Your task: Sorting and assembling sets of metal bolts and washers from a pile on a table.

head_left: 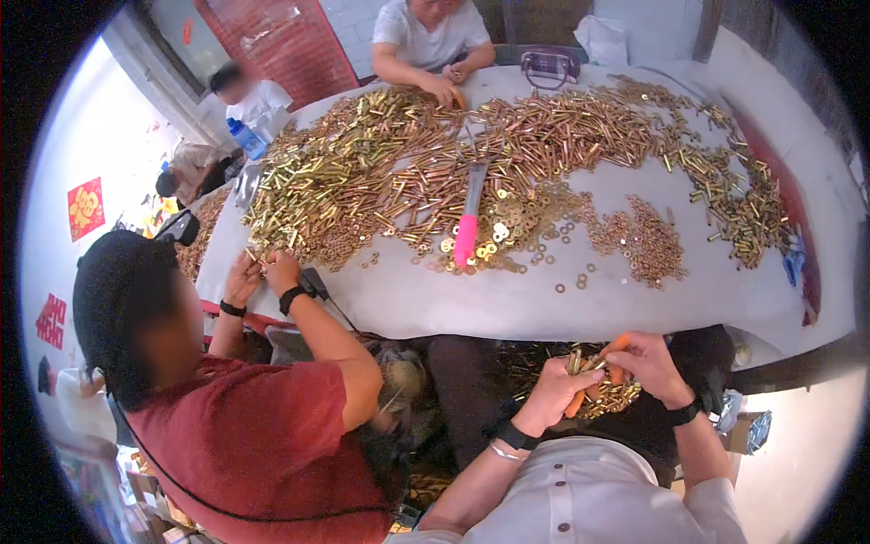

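Low in the head view, above my lap, my left hand (pixel 555 392) is closed round several small gold-coloured metal tubes (pixel 580 364). Close against it, my right hand (pixel 647 364) pinches a gold-coloured metal piece between thumb and fingers; its exact shape is too small to tell. Orange covers (pixel 619 343) sit on some of my fingertips. Beneath both hands lies a pile of loose gold-coloured metal pieces (pixel 618 401), partly hidden by them.
The pale table (pixel 435 304) bears a long heap of metal tubes (pixel 562 136), flat washers (pixel 521 218) and small nuts (pixel 645 240). A pink-handled tool (pixel 466 238) lies among them. At my left a person in red (pixel 263 426) handles pieces; another person (pixel 430 41) works across the table.
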The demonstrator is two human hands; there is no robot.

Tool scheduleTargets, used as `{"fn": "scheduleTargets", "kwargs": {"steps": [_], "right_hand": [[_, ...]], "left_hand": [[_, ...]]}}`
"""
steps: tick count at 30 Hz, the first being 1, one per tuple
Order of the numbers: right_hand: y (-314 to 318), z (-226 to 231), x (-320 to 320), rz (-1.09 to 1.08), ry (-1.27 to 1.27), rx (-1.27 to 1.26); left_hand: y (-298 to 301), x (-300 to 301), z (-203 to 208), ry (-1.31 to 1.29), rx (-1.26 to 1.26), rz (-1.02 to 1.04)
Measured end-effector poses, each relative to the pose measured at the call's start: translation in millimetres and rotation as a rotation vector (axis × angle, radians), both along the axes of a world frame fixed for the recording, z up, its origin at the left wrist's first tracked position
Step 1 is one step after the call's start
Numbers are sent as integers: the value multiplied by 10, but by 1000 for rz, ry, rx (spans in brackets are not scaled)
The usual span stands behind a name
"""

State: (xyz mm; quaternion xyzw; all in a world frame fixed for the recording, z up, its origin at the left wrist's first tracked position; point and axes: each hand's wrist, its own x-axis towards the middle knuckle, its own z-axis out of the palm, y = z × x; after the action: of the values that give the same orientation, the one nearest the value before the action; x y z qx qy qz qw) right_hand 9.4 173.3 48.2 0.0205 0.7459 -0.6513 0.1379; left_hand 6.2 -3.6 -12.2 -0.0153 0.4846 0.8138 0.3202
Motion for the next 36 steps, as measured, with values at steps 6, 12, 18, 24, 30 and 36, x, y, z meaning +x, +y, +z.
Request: {"fn": "scheduleTargets", "kwargs": {"steps": [6,12,18,24,30,36], "right_hand": [[30,-102,-35,-2,-18,178],[10,-45,-97,-12,-57,222],[8,-142,-25,0,-68,11],[-33,-164,-38,-114,210,-144],[93,-56,-16,-66,-22,-115],[27,7,28,-75,31,-116]], "left_hand": [[8,-1,164,60,-158,10],[25,-44,223,-34,-85,10],[-8,-36,226,-58,-23,85],[-26,-81,282,-82,-33,34],[-50,-84,316,-106,-50,28],[62,-42,300,-88,-46,144]]}}
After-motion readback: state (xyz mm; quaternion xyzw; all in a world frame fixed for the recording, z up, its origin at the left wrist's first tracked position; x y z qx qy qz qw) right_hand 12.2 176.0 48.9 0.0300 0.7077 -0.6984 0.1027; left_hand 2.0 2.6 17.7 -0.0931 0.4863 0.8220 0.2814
